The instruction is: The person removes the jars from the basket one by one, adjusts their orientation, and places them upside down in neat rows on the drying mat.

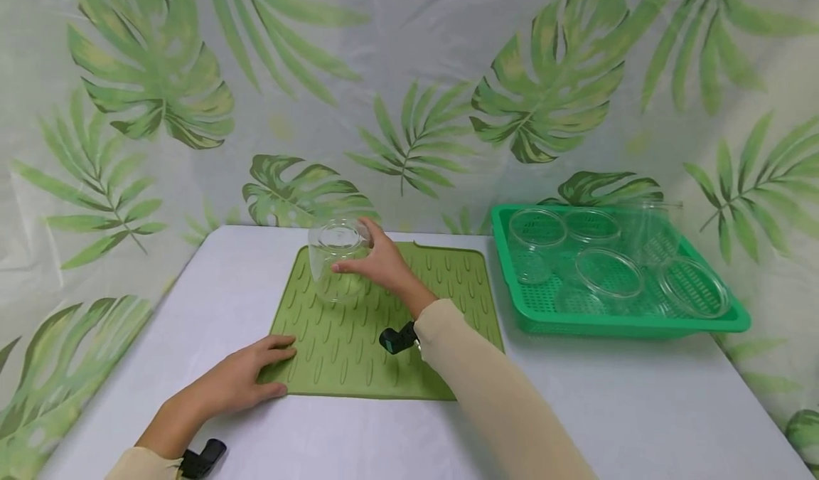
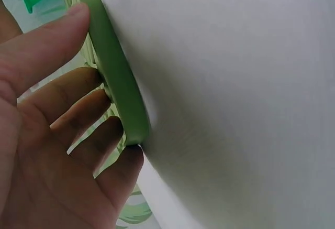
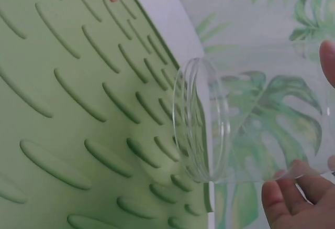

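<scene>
My right hand point(image 1: 382, 261) grips a clear jar point(image 1: 322, 256) with the thumb on its near side and fingers around the far side. The jar is upside down over the back left part of the green ridged mat point(image 1: 333, 355). In the right wrist view, the ringed mouth of the jar point(image 3: 267, 103) faces the mat; whether it touches, I cannot tell. My left hand point(image 1: 239, 375) rests at the mat's front left corner. Seen from the left wrist, its thumb and fingertips touch the mat's edge point(image 2: 118, 77), fingers loosely bent.
A green basket point(image 1: 544, 320) stands on the right of the white table point(image 1: 576, 409), with several clear jars or cups in it, one rising above the rest. A leaf-print curtain point(image 1: 416, 53) hangs behind the table.
</scene>
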`<state>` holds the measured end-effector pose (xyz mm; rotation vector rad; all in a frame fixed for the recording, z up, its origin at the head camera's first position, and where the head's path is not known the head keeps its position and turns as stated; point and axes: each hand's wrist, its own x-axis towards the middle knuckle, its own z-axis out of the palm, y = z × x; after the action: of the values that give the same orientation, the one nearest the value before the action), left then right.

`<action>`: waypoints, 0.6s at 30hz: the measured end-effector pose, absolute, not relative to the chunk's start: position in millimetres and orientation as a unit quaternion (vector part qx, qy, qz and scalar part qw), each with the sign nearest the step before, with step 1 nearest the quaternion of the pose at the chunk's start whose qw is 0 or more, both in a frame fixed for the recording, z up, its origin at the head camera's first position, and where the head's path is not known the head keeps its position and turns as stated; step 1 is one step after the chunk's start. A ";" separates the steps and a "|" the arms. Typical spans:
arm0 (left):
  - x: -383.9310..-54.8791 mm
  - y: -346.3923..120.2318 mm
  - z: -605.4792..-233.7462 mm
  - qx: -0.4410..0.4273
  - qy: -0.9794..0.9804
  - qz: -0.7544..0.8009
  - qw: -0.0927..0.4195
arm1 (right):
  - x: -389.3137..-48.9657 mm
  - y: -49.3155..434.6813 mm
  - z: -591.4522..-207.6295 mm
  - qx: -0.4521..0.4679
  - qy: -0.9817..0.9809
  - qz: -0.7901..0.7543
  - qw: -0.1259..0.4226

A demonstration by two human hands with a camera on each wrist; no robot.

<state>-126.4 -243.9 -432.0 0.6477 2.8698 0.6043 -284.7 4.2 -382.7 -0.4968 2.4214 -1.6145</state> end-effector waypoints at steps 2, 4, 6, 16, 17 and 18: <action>-126.9 -244.5 -431.9 0.217 0.953 0.201 0.065 | -286.2 2.9 -383.2 -0.167 0.812 -0.550 0.103; -127.4 -243.9 -432.4 0.214 0.954 0.201 0.064 | -287.2 3.0 -384.7 -0.171 0.806 -0.555 0.110; -127.7 -242.9 -433.3 0.213 0.955 0.198 0.063 | -287.7 3.3 -386.5 -0.177 0.799 -0.562 0.115; -125.5 -240.0 -431.2 0.198 0.959 0.185 0.081 | -292.4 -8.9 -390.1 -0.165 0.793 -0.575 0.117; -126.1 -239.8 -431.3 0.199 0.959 0.184 0.081 | -293.2 -10.8 -390.6 -0.160 0.793 -0.576 0.118; -126.6 -239.4 -431.3 0.200 0.959 0.183 0.080 | -294.0 -12.5 -391.6 -0.155 0.795 -0.575 0.118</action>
<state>-126.6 -239.4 -431.3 0.5977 2.8688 0.5458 -294.0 -12.5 -391.6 -0.4524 2.3245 -1.6828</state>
